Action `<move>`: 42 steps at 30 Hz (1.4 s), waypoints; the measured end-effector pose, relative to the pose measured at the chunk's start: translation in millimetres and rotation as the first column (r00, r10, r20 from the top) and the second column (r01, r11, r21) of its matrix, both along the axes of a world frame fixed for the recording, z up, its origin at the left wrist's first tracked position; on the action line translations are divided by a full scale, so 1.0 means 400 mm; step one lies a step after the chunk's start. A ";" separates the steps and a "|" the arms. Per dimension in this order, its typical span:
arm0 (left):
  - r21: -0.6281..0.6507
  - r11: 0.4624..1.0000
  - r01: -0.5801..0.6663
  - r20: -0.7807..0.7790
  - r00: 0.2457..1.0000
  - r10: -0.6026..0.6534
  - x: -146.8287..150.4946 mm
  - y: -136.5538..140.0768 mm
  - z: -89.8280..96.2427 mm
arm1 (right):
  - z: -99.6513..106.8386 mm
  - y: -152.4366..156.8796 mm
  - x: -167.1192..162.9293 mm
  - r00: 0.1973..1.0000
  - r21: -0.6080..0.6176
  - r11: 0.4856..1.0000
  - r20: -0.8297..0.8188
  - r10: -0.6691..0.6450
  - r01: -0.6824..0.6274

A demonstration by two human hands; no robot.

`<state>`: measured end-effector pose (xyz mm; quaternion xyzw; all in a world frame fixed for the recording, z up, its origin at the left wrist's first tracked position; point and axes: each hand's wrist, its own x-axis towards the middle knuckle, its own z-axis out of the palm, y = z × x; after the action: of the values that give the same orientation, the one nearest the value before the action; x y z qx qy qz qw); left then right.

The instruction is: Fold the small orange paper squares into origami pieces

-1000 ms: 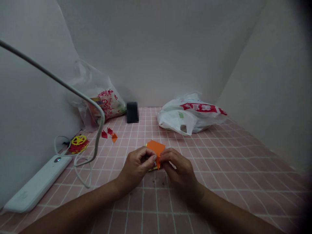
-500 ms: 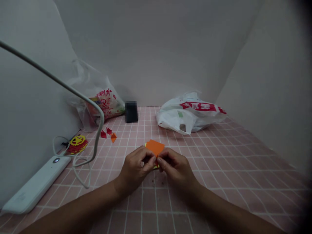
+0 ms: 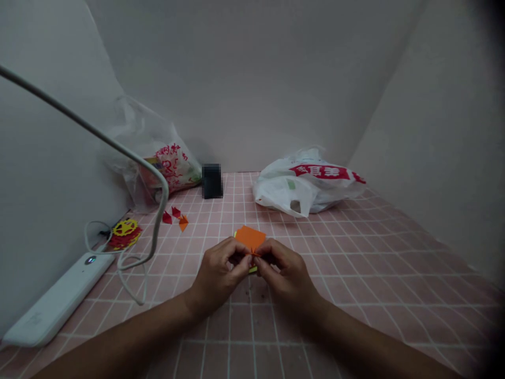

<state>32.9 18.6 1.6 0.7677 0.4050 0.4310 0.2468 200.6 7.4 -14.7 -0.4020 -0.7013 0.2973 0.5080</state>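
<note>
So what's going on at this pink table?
A person sits at a pink tiled table, both hands together over its middle. The left hand and right hand pinch a small piece of orange paper between the fingertips, just above an orange sheet lying flat. To the left lie small folded red and orange pieces, a red and yellow paper cutout and a white lamp base. Two plastic bags sit at the back.
</note>
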 end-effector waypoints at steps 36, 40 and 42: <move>0.129 0.992 0.013 -0.047 0.999 -0.007 -0.008 0.004 -0.001 | 0.009 -0.009 0.001 0.998 -0.006 0.999 0.039 0.043 -0.042; 0.189 0.981 0.048 -0.095 0.995 -0.030 -0.010 0.005 -0.002 | 0.011 -0.007 0.004 0.998 -0.032 0.999 0.040 0.041 -0.039; 0.210 0.975 0.067 -0.104 0.994 -0.046 -0.012 0.006 -0.006 | 0.012 -0.007 0.006 0.998 -0.048 0.998 0.035 0.043 -0.041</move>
<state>28.2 21.1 -0.7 0.8212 0.3459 0.4265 0.1552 202.8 4.7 -9.9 -0.4044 -0.7114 0.3174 0.4793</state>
